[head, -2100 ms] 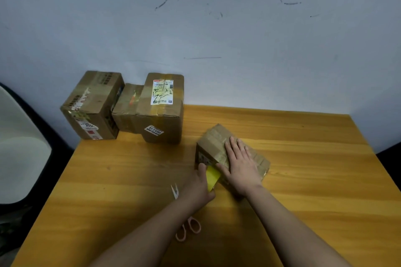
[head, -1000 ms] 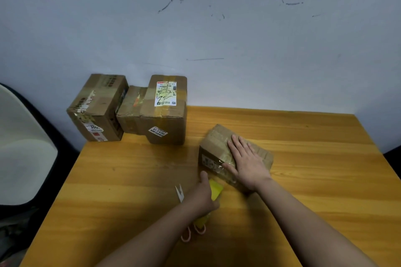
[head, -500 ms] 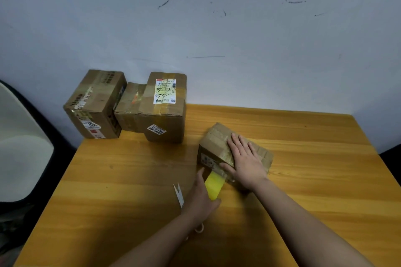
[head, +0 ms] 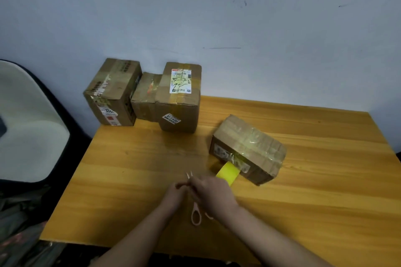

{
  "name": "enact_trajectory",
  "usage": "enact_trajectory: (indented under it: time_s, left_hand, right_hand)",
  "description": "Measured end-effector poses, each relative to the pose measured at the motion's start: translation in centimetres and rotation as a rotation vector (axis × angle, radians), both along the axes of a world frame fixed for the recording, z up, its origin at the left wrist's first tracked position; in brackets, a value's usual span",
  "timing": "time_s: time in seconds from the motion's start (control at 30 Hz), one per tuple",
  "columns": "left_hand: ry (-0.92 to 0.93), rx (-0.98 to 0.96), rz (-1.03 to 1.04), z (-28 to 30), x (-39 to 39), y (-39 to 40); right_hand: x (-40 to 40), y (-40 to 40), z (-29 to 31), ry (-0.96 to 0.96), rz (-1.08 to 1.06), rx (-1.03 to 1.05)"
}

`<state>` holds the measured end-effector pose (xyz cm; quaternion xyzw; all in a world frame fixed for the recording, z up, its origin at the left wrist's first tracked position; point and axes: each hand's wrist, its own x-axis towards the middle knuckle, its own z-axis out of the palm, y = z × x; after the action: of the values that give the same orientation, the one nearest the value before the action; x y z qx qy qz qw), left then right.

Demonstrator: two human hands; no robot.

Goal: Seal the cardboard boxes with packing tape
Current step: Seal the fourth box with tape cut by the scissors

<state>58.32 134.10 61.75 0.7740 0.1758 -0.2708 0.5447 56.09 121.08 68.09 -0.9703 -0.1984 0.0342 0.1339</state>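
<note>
Yellow tape roll [head: 228,173] lies just beyond both hands' grip.

taped box [head: 249,147] mid-table | yellow tape roll [head: 227,173] touching it

Right hand [head: 213,194] is off the box [head: 249,147] now, down over the scissors [head: 195,212] beside the left hand [head: 174,194]. The left has let go of the yellow tape roll [head: 227,173], which sits against the box's near side.

2 bare forearms enter from the bottom edge, with no sleeve, watch or glove showing on either. The left hand [head: 176,194] and right hand [head: 211,194] carry no rings that can be made out. Fingernails are too blurred to tell.
</note>
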Motion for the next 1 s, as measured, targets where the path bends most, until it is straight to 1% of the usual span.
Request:
enact_trajectory:
  time_s: [0.03, 0.07, 0.13, 0.17, 0.2, 0.27, 0.37, 0.5, 0.57, 0.63, 0.73, 0.8, 0.87, 0.9, 1.0]
  left_hand:
    - [0.038, 0.023, -0.074, -0.4, -0.5, 0.3]
    - [0.087, 0.031, -0.106, -0.8, -1.0, 0.5]
    - [0.207, 0.011, -0.039, -1.4, -1.9, 0.9]
    - [0.252, 0.013, 0.007, -2.1, -2.2, 1.2]
    - [0.281, 0.016, 0.027, -2.4, -2.4, 1.5]
    - [0.313, 0.026, -0.001, -2.5, -2.7, 2.0]
    - [0.341, 0.014, -0.045, -2.1, -2.7, 2.4]
    - [0.352, -0.004, -0.084, -2.1, -3.1, 2.6]
    - [0.365, -0.017, -0.068, -2.1, -3.3, 2.7]
    - [0.368, -0.031, -0.006, -2.0, -3.5, 3.1]
    - [0.394, -0.085, 0.118, -1.8, -3.6, 4.0]
    - [0.443, -0.120, 0.173, -1.5, -3.7, 4.5]
    - [0.450, -0.187, 0.226, -1.1, -3.7, 4.7]
    - [0.414, -0.230, 0.281, -0.9, -3.6, 4.7]
    - [0.203, -0.400, 0.469, 0.8, -2.5, 4.7]
  right_hand:
    - [-0.8, 0.9, -0.3, 0.071, -0.001, -0.045]
    - [-1.4, 1.6, -0.7, 0.164, -0.012, -0.096]
    - [-2.7, 2.6, -1.6, 0.403, -0.022, -0.227]
    - [-3.1, 2.9, -2.2, 0.461, -0.050, -0.289]
    - [-3.3, 2.9, -2.7, 0.466, -0.086, -0.331]
    - [-3.6, 3.1, -3.9, 0.466, -0.143, -0.393]
    - [-3.7, 2.9, -5.0, 0.486, -0.204, -0.425]
    - [-4.3, 3.6, -5.5, 0.489, -0.208, -0.368]
    - [-4.4, 4.0, -5.7, 0.488, -0.263, -0.328]
    - [-4.5, 4.4, -5.9, 0.486, -0.349, -0.271]
    - [-4.7, 4.4, -6.6, 0.552, -0.453, -0.112]
    - [-4.7, 4.7, -6.7, 0.585, -0.527, 0.047]
    - [-4.7, 5.1, -6.2, 0.571, -0.608, 0.271]
    - [-4.6, 5.4, -5.8, 0.572, -0.641, 0.378]
    - [-4.2, 5.5, -4.1, 0.578, -0.678, 0.674]
